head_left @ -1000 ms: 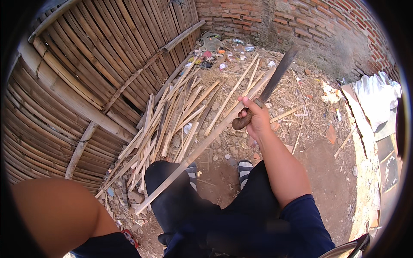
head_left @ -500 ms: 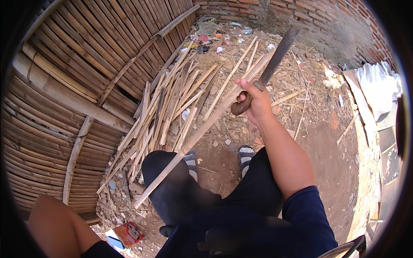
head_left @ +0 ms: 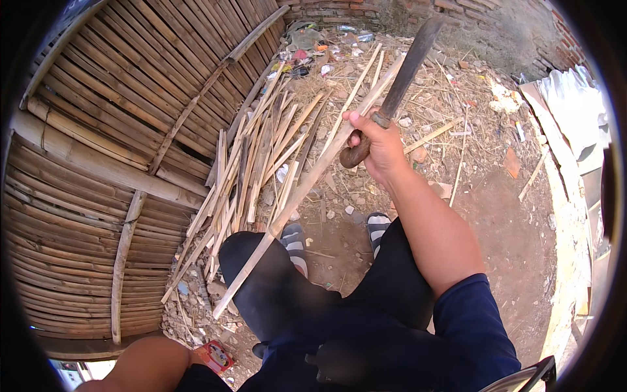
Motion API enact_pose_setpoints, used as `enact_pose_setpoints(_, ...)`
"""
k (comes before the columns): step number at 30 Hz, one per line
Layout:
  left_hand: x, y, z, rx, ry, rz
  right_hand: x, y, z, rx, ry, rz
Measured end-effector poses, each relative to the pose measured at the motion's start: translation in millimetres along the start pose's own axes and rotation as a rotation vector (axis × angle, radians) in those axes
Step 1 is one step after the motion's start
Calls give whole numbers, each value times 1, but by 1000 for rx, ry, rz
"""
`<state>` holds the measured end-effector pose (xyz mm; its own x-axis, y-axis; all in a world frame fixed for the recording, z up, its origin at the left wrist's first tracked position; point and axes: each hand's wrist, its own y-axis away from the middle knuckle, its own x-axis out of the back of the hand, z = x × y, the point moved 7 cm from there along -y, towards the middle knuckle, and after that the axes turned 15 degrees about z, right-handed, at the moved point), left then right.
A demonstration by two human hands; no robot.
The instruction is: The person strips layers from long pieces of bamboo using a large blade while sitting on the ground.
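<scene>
My right hand (head_left: 377, 147) is closed round the curved brown handle of a machete (head_left: 411, 65), whose dark blade points up and away. The same hand steadies a long split bamboo strip (head_left: 307, 183) with its thumb and fingers. That strip slants from beyond the hand down across my left knee, its lower end in front of my thigh. At the lower left only my bent left arm (head_left: 140, 366) shows; the hand itself is out of sight.
A heap of split bamboo strips (head_left: 255, 170) lies left of my feet, beside a bamboo-slat wall (head_left: 85, 150). Rubble and litter (head_left: 326, 52) reach back to a brick wall (head_left: 353, 9). A red box (head_left: 214, 356) sits at the lower left, white plastic sheeting (head_left: 575, 104) at the right.
My right hand, the machete and the upper part of the strip have shifted slightly left in view. My left arm has dropped lower and moved right, toward the red box.
</scene>
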<state>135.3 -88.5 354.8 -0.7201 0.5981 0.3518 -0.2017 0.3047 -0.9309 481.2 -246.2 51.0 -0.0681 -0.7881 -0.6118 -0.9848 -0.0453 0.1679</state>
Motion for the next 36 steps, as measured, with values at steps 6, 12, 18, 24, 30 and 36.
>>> enact_pose_setpoints(6,-74,253,-53,741,-404,-563,-9,11,-6,28,-4,-13)
enact_pose_setpoints(12,-72,289,-61,888,-525,-512,-7,15,-16,56,23,-16)
enact_pose_setpoints(18,-76,291,-84,1021,-486,-516,18,0,-49,611,738,111)
enact_pose_setpoints(24,-79,298,-93,1104,-487,-505,-27,53,7,758,1459,-414)
enact_pose_setpoints(30,-68,299,-88,1126,-459,-524,-27,33,2,790,1557,-412)
enact_pose_setpoints(36,-53,316,-73,1269,-322,-599,-1,0,-32,599,1498,-170)
